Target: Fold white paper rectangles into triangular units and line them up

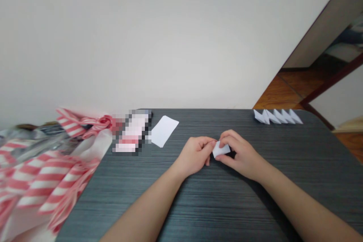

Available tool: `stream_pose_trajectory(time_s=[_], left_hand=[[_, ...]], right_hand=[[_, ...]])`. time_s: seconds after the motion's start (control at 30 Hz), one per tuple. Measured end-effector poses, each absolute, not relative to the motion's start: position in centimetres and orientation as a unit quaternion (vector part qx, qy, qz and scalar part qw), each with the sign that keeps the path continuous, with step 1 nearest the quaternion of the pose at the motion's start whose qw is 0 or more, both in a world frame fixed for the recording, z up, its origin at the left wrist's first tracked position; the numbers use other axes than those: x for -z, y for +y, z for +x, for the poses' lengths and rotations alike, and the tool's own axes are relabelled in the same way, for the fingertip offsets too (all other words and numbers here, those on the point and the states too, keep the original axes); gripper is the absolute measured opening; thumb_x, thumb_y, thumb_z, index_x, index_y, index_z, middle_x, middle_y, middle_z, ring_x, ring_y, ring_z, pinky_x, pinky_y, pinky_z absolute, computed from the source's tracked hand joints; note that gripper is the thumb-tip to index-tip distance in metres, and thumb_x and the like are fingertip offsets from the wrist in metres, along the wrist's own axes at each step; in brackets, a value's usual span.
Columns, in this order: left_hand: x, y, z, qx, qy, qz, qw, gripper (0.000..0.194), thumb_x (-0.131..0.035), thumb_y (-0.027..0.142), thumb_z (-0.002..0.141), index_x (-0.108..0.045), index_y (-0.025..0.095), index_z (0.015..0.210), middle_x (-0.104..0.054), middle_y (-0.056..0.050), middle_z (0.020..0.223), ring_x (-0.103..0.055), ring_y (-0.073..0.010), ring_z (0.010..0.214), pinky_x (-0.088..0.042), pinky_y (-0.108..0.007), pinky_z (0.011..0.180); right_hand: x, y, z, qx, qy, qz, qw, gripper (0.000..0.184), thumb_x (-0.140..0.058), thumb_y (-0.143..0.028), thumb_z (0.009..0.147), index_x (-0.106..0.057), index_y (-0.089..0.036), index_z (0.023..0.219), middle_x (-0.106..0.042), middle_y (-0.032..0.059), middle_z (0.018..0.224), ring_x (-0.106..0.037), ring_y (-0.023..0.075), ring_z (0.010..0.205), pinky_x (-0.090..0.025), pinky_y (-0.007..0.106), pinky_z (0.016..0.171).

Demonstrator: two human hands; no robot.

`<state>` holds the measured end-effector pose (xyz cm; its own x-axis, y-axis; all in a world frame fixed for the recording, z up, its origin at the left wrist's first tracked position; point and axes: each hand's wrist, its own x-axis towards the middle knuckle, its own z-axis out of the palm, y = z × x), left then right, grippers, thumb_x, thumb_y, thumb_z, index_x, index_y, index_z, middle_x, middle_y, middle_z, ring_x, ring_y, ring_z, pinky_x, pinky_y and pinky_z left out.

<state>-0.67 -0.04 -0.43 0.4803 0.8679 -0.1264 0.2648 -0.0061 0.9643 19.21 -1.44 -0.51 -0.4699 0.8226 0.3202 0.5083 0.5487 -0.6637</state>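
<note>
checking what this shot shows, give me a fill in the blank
The left hand and right hand pinch a folded paper piece, coloured ____.
A flat paper rectangle lies on the dark tabletop, to the ____ of the hands.
A row of folded paper pieces sits near the tabletop's far ____ corner.

Missing words: white, left, right

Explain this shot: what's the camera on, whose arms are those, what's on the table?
No machine here: this is one picture from a camera worn on a person's head, looking forward and down, so the arms are the wearer's own. The left hand and right hand pinch a small folded piece of white paper between them. On the dark grey table lie a flat white paper rectangle and a row of folded white paper pieces. A pixelated, unreadable item sits nearby, and pink-and-white striped plastic bunches beside the table.
</note>
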Motion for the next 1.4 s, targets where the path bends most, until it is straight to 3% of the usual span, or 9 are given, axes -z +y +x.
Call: stream_pose_trajectory(time_s=[0.47,0.63,0.9,1.17,1.4], left_hand=[[0.43,-0.02,-0.62,-0.268,0.433,0.655,0.559,0.038,-0.045,0.044,0.096,-0.065,0.016,0.078,-0.054,0.003,0.048,-0.049,-0.0094,0.045,-0.037,-0.019,0.051],[0.54,-0.06,-0.56,-0.271,0.433,0.653,0.559,0.039,-0.045,0.044,0.096,-0.061,0.017,0.074,-0.054,0.004,0.047,-0.048,-0.0097,0.045,-0.037,-0.019,0.051],[0.3,-0.01,-0.51,-0.251,0.428,0.694,0.521,0.042,-0.044,0.041,0.097,-0.058,0.016,0.066,-0.055,0.003,0.05,-0.049,-0.0099,0.049,-0.037,-0.02,0.053],[0.06,-0.09,-0.59,-0.255,0.4,0.701,0.532,0.028,-0.052,0.037,0.095,-0.07,0.016,0.093,-0.055,0.004,0.057,-0.049,-0.0089,0.052,-0.037,-0.019,0.053],[0.32,-0.14,-0.5,-0.252,0.414,0.707,0.514,0.03,-0.05,0.037,0.095,-0.072,0.017,0.095,-0.054,0.005,0.055,-0.049,-0.0089,0.051,-0.036,-0.019,0.053]], right_hand=[[0.81,-1.44,19.55,-0.249,-0.828,-0.379,0.329,0.014,-0.065,-0.019,0.089,-0.057,-0.023,0.1,-0.057,0.0088,0.111,-0.058,0.0217,0.102,-0.049,0.038,0.088],[0.9,-1.51,19.45,-0.219,-0.845,-0.356,0.332,0.009,-0.058,-0.014,0.092,-0.061,-0.022,0.094,-0.057,0.0086,0.113,-0.056,0.0213,0.105,-0.048,0.038,0.09],[1.13,-1.31,19.23,-0.207,-0.832,-0.382,0.345,0.011,-0.051,-0.011,0.094,-0.053,-0.021,0.09,-0.057,0.0095,0.112,-0.054,0.0232,0.108,-0.045,0.043,0.093],[1.11,-1.02,19.2,-0.231,-0.809,-0.4,0.363,0.014,-0.047,-0.009,0.095,-0.05,-0.022,0.09,-0.058,0.0065,0.094,-0.056,0.0201,0.09,-0.048,0.036,0.08],[1.34,-1.05,19.13,-0.226,-0.798,-0.413,0.377,0.013,-0.046,-0.009,0.095,-0.049,-0.021,0.09,-0.058,0.0086,0.102,-0.056,0.0209,0.098,-0.047,0.037,0.086]])
